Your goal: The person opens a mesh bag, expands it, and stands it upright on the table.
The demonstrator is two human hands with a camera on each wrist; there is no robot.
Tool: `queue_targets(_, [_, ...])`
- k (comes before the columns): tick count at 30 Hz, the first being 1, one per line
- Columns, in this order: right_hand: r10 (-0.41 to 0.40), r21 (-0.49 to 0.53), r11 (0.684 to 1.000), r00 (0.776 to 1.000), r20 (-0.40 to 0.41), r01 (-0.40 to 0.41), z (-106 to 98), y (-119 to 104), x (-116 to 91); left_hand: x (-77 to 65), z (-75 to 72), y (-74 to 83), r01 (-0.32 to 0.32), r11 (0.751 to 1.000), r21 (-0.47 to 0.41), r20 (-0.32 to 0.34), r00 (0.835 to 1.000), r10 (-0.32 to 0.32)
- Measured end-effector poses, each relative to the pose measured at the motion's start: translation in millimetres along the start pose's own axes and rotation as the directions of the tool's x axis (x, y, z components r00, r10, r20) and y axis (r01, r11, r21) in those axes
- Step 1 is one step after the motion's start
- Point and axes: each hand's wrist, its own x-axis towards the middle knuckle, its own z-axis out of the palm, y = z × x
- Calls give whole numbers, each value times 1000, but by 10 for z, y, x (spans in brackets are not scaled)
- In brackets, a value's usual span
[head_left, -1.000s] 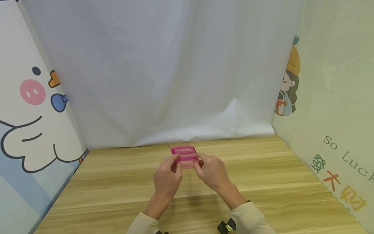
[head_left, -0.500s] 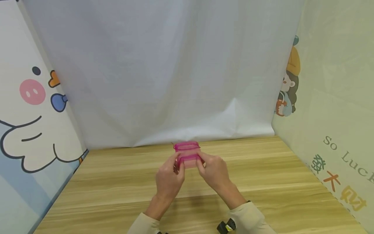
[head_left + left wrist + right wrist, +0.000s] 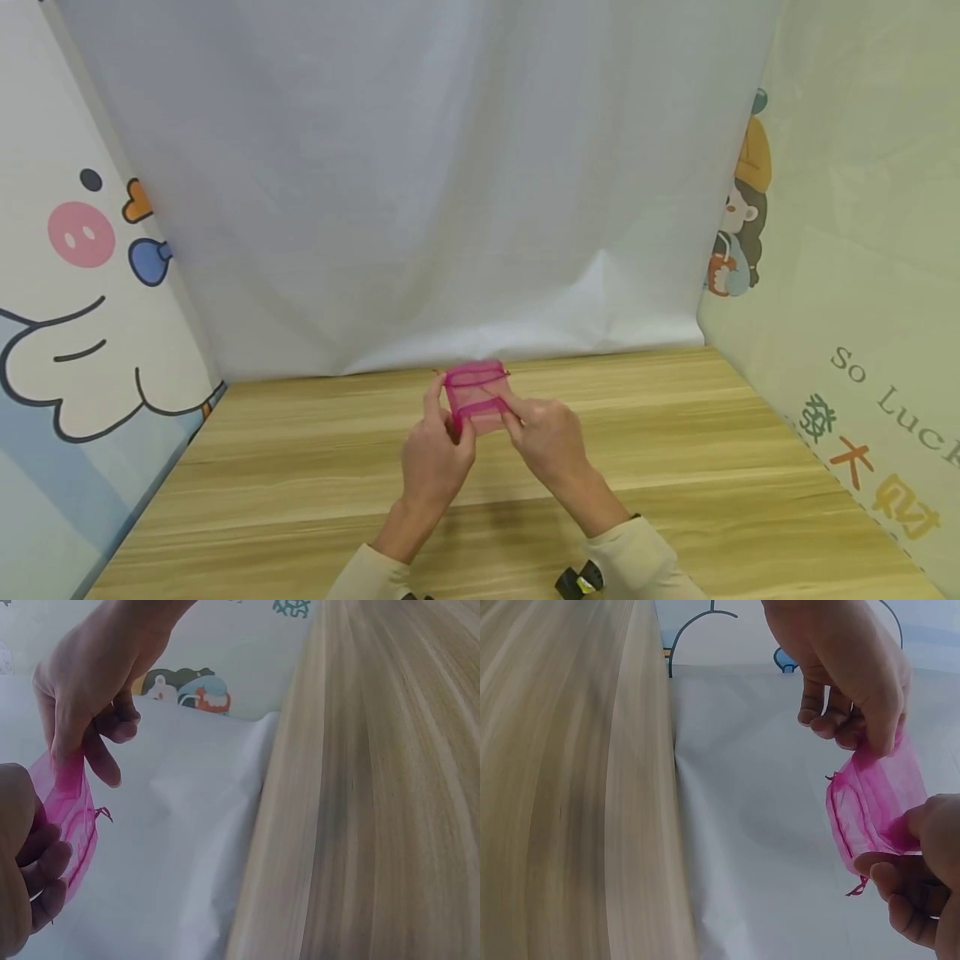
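A small sheer pink drawstring pouch point(image 3: 474, 397) is held up above the table between both hands, its corded end toward the back curtain. My left hand point(image 3: 435, 454) pinches its near left corner, with the index finger reaching up along the left side. On the opposite side, my right hand point(image 3: 551, 437) pinches the near right part between thumb and index finger. The right wrist view shows the pouch point(image 3: 862, 806) spread between the two hands, with short cord ends at its sides. In the left wrist view, the fingers partly hide the pouch point(image 3: 75, 817).
The wood-grain table point(image 3: 315, 492) lies under the hands. A white curtain point(image 3: 420, 208) closes the back, and printed panels stand at the left point(image 3: 90, 333) and right point(image 3: 847, 250). A black device point(image 3: 577, 582) is near the right sleeve.
The pouch has turned slightly and its far end has risen and spread wider. My left index finger has moved from the near fold up along the left side. My right hand has barely moved.
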Motion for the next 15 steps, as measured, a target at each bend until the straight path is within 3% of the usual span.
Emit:
queue_targets(9, [-21,-21,1000,999,-39,20,24,-21,-8,-12,2,3,-42,998,49,9,999,42])
queue_targets(15, [69,62,996,997,-28,-67,2,-58,-2,1,-9,-8,-9,1000,24,13,1000,9])
